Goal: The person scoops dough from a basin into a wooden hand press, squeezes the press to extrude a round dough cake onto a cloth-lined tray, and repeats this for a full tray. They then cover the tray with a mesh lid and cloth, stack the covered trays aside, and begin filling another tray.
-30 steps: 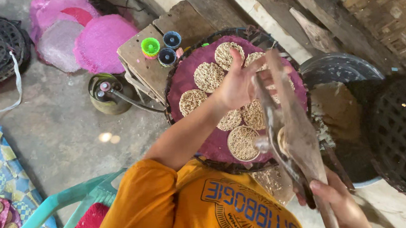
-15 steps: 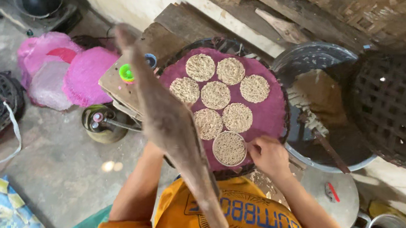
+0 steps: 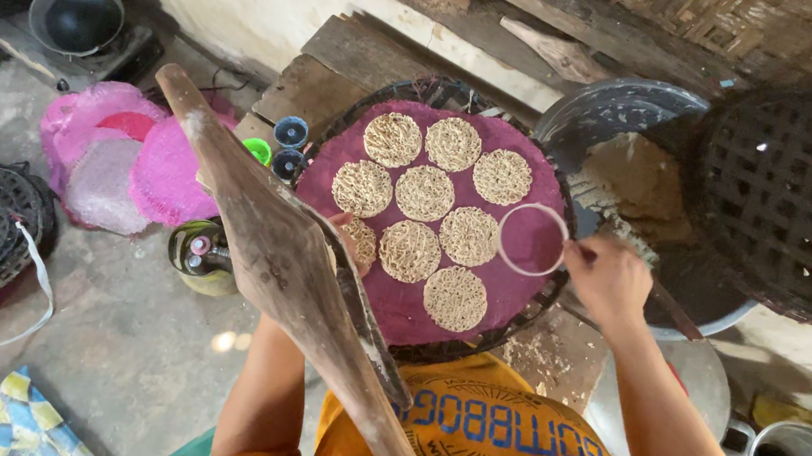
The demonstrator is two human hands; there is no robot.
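Just beside the noodle rounds [image 3: 425, 193], a thin white ring [image 3: 532, 239] is pinched in the right hand [image 3: 608, 279] and laid flat on a bare patch of the purple-lined tray [image 3: 398, 303]. A long wooden paddle [image 3: 281, 265] is gripped, tilted clear of the tray, by the mostly hidden left hand [image 3: 343, 234].

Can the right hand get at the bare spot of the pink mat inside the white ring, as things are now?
Probably yes. The right hand already holds the white ring at its edge, and the pink mat inside it lies bare, with no noodle disc covering it.
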